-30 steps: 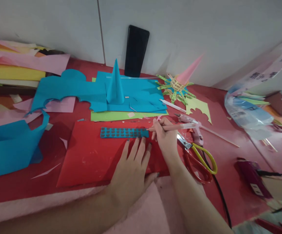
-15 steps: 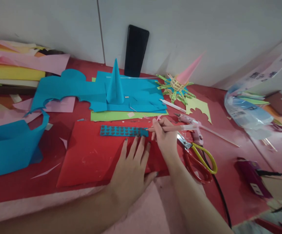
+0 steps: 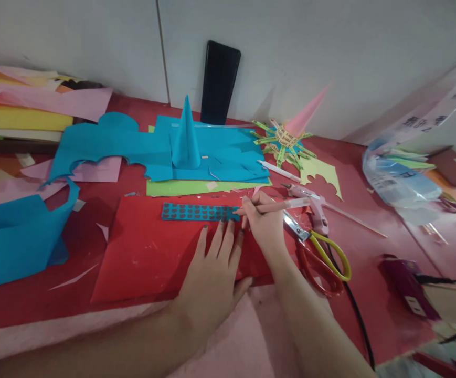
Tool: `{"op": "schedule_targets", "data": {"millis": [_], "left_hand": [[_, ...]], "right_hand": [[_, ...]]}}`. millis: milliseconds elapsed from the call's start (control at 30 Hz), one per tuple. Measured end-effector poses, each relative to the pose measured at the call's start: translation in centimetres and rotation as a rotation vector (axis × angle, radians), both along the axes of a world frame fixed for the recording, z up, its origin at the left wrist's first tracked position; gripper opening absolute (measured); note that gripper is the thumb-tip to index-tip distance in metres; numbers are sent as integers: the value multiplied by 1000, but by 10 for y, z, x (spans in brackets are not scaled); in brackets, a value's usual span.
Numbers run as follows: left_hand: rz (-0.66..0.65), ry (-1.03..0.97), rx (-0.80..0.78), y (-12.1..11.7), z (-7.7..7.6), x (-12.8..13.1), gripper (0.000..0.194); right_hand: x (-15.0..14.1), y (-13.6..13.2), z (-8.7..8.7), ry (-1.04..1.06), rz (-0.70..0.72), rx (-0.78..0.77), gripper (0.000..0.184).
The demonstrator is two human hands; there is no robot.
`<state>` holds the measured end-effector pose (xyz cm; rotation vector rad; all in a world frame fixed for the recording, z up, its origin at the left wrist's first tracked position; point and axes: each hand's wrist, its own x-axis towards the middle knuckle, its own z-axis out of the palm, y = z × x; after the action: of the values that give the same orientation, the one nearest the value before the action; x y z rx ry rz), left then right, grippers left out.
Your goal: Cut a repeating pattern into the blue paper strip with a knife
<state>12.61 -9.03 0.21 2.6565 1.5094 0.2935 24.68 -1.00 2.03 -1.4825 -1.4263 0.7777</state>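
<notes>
A narrow blue paper strip (image 3: pixel 188 211) with rows of dark rounded marks lies across the upper part of a red sheet (image 3: pixel 145 252). My left hand (image 3: pixel 212 273) lies flat on the red sheet, fingers spread, the fingertips at the strip's lower edge. In my right hand (image 3: pixel 266 226) I grip a light pinkish pen (image 3: pixel 286 205), held nearly level. Its tip meets the right end of the strip. Just right of that hand rest scissors (image 3: pixel 324 257) with one yellow and one red handle, partly over the sheet.
Behind stand a blue paper cone (image 3: pixel 187 139), a black phone (image 3: pixel 220 83) leaning on the wall, and a pink-coned paper piece (image 3: pixel 288 134). A pink glue gun (image 3: pixel 316 207) lies right, its black cable running forward. Blue cut paper (image 3: pixel 15 236) sits left; a plastic bag (image 3: pixel 393 178) stands far right.
My right hand and the pen have shifted slightly left and down, toward the strip's right end. My left hand stays in place on the sheet.
</notes>
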Motion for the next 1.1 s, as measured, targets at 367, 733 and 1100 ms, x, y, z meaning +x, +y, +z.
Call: {"op": "schedule_targets", "data": {"millis": [367, 733, 1100], "left_hand": [[-4, -7, 7, 0, -2, -1, 62], [-5, -6, -2, 0, 1, -1, 61], [-8, 6, -6, 1, 2, -1, 62]], "right_hand": [[-2, 0, -1, -21, 6, 18, 30], [0, 0, -4, 15, 44, -7, 30], [1, 0, -2, 22, -2, 3, 30]]}}
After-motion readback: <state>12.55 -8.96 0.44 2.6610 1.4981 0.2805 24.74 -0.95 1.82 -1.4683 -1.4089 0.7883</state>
